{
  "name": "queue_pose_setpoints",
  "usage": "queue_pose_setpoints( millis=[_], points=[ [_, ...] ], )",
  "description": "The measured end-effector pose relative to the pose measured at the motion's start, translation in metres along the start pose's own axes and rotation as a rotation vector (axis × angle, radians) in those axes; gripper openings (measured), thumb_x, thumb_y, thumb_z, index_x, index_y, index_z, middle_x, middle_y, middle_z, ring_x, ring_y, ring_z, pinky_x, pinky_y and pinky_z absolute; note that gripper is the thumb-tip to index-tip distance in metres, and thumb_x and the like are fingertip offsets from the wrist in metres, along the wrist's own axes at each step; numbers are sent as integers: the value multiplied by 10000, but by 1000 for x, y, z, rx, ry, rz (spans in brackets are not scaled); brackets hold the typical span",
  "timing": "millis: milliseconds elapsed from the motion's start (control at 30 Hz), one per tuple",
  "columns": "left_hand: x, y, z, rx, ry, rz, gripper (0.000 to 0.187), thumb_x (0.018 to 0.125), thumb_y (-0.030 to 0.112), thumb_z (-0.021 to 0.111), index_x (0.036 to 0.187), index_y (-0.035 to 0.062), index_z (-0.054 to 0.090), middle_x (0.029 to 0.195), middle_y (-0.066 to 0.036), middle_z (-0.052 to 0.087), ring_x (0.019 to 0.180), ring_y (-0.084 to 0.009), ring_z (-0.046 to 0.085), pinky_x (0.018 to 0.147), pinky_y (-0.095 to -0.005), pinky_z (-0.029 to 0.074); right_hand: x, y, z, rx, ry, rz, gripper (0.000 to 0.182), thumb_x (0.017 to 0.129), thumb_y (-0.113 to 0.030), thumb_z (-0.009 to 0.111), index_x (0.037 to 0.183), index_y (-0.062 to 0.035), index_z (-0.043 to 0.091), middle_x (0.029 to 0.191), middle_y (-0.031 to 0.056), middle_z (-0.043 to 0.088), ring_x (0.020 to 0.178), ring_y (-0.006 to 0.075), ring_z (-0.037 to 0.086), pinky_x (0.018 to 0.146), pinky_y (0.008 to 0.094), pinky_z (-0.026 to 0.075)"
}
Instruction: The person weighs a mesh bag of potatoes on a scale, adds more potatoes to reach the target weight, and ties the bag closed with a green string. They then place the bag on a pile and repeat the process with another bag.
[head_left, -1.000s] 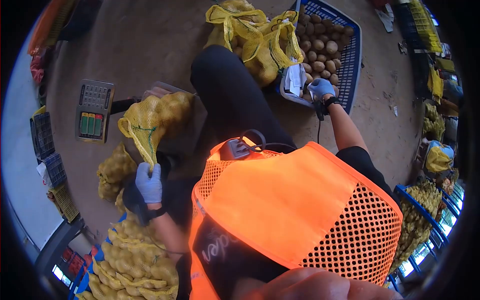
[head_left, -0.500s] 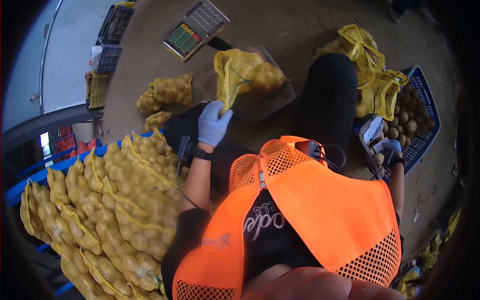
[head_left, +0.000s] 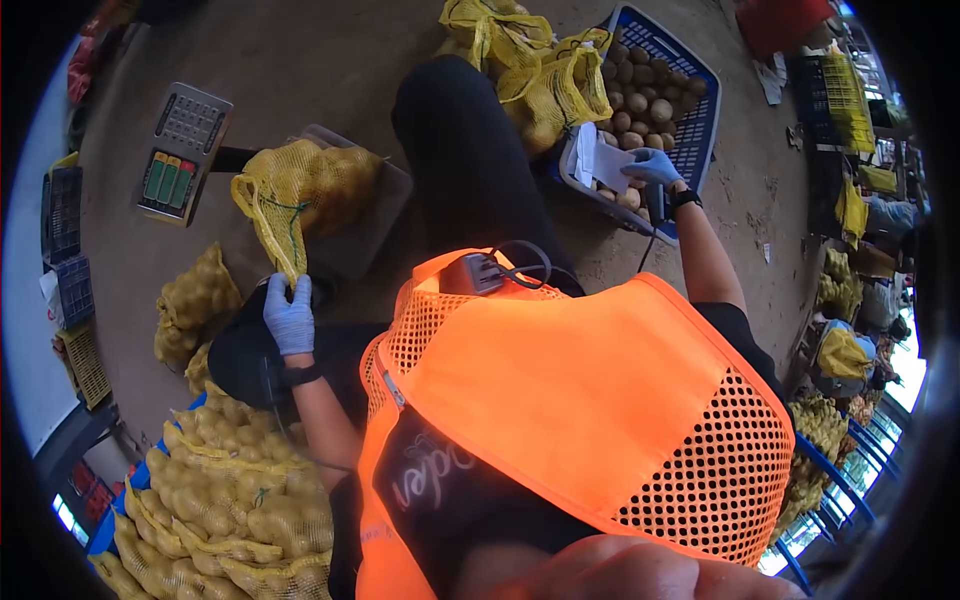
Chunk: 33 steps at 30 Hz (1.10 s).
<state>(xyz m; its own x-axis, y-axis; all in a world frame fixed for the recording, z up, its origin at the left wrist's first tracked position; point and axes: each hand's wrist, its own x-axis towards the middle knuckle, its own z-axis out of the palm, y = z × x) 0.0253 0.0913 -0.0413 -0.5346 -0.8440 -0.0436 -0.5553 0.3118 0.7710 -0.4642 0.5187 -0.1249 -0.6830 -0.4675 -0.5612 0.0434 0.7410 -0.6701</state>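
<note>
My left hand [head_left: 290, 318], in a pale blue glove, pinches the gathered top of a yellow mesh bag of potatoes [head_left: 340, 190]. The bag rests on the platform [head_left: 385, 215] of a scale, and a green cord runs through its mesh. Over on the right, my gloved right hand [head_left: 654, 168] holds a white card [head_left: 610, 166] above the near end of a blue crate [head_left: 690, 150]. Loose brown potatoes [head_left: 632, 100] lie in that crate. Its other white slips [head_left: 584, 155] stand at the crate's end, partly overlapped by the card.
The scale's keypad display [head_left: 185, 150] stands at left. Filled mesh bags [head_left: 195, 300] sit on the floor, with a stack of them [head_left: 240, 500] lower left. More yellow mesh bags [head_left: 550, 90] touch the crate. Plastic crates [head_left: 65, 215] line the left wall.
The view has swung right, so everything sits further left. My right hand has come up with the white card, now plainly visible. My left hand keeps its hold on the bag's top.
</note>
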Motion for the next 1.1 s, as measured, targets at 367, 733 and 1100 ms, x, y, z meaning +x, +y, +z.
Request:
queue_pose_setpoints(
  millis=[367, 733, 1100],
  points=[
    [-1, -3, 7, -19, -28, -60, 148, 832, 107, 656, 845, 7, 547, 683, -6, 488, 618, -75, 433, 574, -248, 401, -34, -43, 66, 52, -267, -84, 371, 752, -216, 747, 1056, -42, 625, 950, -4, 634, 825, 64, 556, 760, 215, 457],
    [1, -8, 12, 13, -53, -2, 146, 832, 109, 652, 865, 2, 559, 725, -35, 534, 680, -107, 473, 654, -270, 431, -26, -29, 44, 0, -306, -95, 332, 783, -231, 712, 1059, -53, 665, 925, -9, 662, 816, 69, 566, 730, 212, 452],
    [3, -7, 12, 75, -81, -8, 171, 833, 139, 654, 831, 14, 538, 692, -41, 516, 635, -104, 452, 604, -270, 418, -16, -12, 40, -31, -279, -50, 321, 794, -228, 708, 1037, -24, 662, 892, -3, 648, 819, 80, 564, 760, 213, 447]
  ],
)
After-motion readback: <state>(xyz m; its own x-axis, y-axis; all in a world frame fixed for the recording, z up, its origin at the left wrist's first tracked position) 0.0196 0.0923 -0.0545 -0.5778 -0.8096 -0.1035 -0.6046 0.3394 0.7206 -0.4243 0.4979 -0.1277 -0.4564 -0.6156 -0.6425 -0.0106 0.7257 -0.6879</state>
